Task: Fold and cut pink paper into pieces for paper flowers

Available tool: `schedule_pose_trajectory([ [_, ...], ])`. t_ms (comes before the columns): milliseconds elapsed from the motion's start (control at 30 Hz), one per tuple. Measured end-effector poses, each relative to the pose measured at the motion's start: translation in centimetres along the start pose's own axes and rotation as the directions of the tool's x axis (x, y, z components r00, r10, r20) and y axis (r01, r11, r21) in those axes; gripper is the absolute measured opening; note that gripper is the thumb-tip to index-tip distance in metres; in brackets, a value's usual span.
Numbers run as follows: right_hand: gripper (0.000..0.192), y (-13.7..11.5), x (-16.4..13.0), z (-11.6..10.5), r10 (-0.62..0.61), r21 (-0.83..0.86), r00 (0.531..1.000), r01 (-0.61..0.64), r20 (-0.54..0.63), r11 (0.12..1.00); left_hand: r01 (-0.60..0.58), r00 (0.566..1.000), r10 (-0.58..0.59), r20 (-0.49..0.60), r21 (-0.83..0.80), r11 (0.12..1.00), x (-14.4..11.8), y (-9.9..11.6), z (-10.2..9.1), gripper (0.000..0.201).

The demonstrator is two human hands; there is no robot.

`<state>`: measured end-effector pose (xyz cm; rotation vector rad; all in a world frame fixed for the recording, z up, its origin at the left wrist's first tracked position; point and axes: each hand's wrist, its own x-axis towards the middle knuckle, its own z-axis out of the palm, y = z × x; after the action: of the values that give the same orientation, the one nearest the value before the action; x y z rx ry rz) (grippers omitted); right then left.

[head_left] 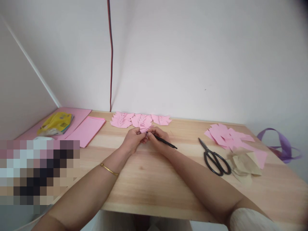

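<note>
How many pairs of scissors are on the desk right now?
1. The black scissors lie shut on the wooden desk, right of the right hand, beside the pink paper scraps. Others may lie hidden beyond the frame.

Both hands meet near the desk's (149,179) far edge, left hand (133,139) pinching a small pink paper piece (145,130), right hand (157,138) gripping a black pen (166,142) against it; black scissors (214,158) lie toward the right edge.
</note>
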<state>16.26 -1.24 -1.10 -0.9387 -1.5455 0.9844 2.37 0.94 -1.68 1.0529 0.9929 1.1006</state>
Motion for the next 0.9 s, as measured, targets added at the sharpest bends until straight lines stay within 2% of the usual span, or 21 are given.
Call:
schedule_pose_trajectory([
  [333, 0.012, 0.2, -0.1, -0.1, 0.012, -0.013, 1.0, -0.012, 0.023, 1.0, -0.001, 1.0, 0.001, -0.008, 0.003, 1.0, 0.0, -0.1, -0.1, 0.014],
  [500, 0.014, 0.6, 0.0, 0.0, 0.01, -0.028, 0.999, -0.01, -0.033, 1.0, 0.01, 1.0, -0.01, -0.014, -0.01, 1.0, 0.0, 0.0, 0.0, 0.015],
  [900, 0.015, 1.1, 0.0, 0.0, 0.007, -0.007, 1.0, -0.007, 0.0, 1.0, 0.009, 1.0, -0.009, -0.011, 0.006, 1.0, 0.1, -0.1, -0.1, 0.016],
])
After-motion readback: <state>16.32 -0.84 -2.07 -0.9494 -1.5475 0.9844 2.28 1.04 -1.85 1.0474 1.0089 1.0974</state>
